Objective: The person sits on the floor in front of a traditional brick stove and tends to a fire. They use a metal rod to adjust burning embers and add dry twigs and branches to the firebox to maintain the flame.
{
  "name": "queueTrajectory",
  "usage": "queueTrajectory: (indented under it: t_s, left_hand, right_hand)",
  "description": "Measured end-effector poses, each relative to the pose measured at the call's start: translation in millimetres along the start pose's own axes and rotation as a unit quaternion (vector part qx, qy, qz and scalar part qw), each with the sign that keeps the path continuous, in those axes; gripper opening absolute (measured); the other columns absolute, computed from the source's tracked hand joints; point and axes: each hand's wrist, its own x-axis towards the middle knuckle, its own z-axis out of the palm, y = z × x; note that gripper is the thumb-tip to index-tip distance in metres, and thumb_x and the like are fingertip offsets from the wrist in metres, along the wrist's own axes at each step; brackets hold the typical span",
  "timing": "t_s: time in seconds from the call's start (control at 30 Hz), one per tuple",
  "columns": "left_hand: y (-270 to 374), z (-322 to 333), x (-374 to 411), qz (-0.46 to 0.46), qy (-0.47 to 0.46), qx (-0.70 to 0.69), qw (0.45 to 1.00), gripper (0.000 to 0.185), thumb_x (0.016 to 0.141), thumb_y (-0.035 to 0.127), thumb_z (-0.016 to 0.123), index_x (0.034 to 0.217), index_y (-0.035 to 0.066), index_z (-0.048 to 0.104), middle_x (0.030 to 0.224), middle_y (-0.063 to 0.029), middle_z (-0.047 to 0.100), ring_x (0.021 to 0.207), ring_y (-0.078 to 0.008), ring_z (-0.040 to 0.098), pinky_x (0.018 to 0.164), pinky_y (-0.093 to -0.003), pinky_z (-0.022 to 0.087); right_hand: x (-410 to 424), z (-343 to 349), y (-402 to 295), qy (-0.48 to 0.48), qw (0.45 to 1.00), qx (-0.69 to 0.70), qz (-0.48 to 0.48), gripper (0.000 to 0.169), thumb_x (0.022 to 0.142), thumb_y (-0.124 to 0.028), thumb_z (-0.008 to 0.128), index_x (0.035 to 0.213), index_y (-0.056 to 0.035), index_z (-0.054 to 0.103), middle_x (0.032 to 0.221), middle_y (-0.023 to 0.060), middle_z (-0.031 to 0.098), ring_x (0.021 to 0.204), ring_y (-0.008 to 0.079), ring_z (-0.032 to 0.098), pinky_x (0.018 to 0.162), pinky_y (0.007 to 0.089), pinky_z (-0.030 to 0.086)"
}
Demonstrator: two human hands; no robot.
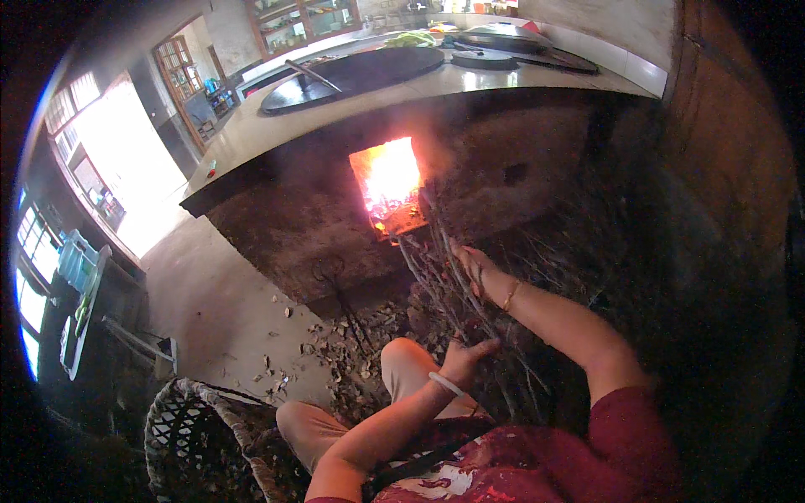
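A bundle of thin dry branches (433,286) slants from my lap up to the lit fire opening (391,179) of a masonry stove (283,214). My left hand (466,358), with a pale bangle at its wrist, grips the lower part of the bundle. Farther up, close to the stove, my right hand (475,270) closes around the same sticks from the right side. The upper tips of the branches reach the lower right edge of the opening. Bright flames and glowing embers fill it. The fingers of both hands are partly hidden by the twigs.
Fire tongs (346,295) lean against the stove front above scattered dry leaves (343,333). A woven basket (188,434) stands at my lower left. Brushwood (578,251) is heaped in shadow to the right. Large dark lids (371,75) cover the stove top.
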Motion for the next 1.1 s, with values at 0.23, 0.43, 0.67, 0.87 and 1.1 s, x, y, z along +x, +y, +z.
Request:
queueTrajectory:
  t_s: [0.23,0.43,0.67,0.87,1.1]
  left_hand:
    - [32.5,-37.9,21.4,0.048,0.037,-0.003,0.998,0.026,0.073,0.000,0.061,0.098,0.000,0.055,0.089,-0.0087,0.062,0.076,-0.0187,0.060,0.068,-0.0307,0.049]
    - [57.1,-68.2,45.6,0.064,0.086,0.006,0.994,0.030,0.072,0.006,0.066,0.099,-0.002,0.056,0.089,-0.0103,0.063,0.076,-0.0205,0.062,0.068,-0.0340,0.051]
    - [38.3,-79.6,88.0,0.069,0.121,0.001,0.990,0.023,0.074,0.006,0.065,0.092,-0.006,0.059,0.086,-0.0120,0.063,0.073,-0.0192,0.062,0.064,-0.0316,0.052]
    - [40.2,-74.9,102.9,0.077,0.159,0.037,0.984,0.024,0.073,0.002,0.064,0.093,-0.006,0.056,0.083,-0.0113,0.063,0.071,-0.0199,0.061,0.061,-0.0313,0.051]
    - [33.0,-79.7,133.2,0.155,0.183,0.106,0.965,0.045,0.068,-0.001,0.067,0.107,0.001,0.045,0.094,-0.0091,0.059,0.079,-0.0200,0.058,0.069,-0.0322,0.049]
  right_hand:
    - [8.1,21.2,-16.2,-0.052,0.994,-0.094,-0.006,0.040,0.082,-0.047,0.052,0.096,-0.0101,0.056,0.093,0.0006,0.058,0.079,0.0115,0.054,0.070,0.0265,0.042]
    - [-55.9,-40.5,20.7,0.178,0.942,-0.237,-0.154,0.040,0.084,-0.045,0.050,0.104,-0.0108,0.052,0.099,0.0013,0.052,0.091,0.0129,0.048,0.072,0.0320,0.041]
    - [-155.7,-59.8,85.1,-0.019,0.980,-0.064,0.185,0.062,0.081,-0.060,0.043,0.116,-0.0097,0.043,0.115,0.0048,0.048,0.101,0.0173,0.045,0.083,0.0333,0.036]
    - [-138.7,-14.4,119.7,0.012,0.963,-0.268,0.009,0.081,0.071,-0.059,0.059,0.127,-0.0056,0.033,0.113,0.0051,0.051,0.099,0.0162,0.048,0.084,0.0307,0.038]
    - [-122.9,-2.7,126.5,-0.003,0.975,-0.189,-0.117,0.051,0.081,-0.038,0.060,0.118,-0.0090,0.041,0.098,0.0036,0.054,0.087,0.0124,0.051,0.075,0.0284,0.043]
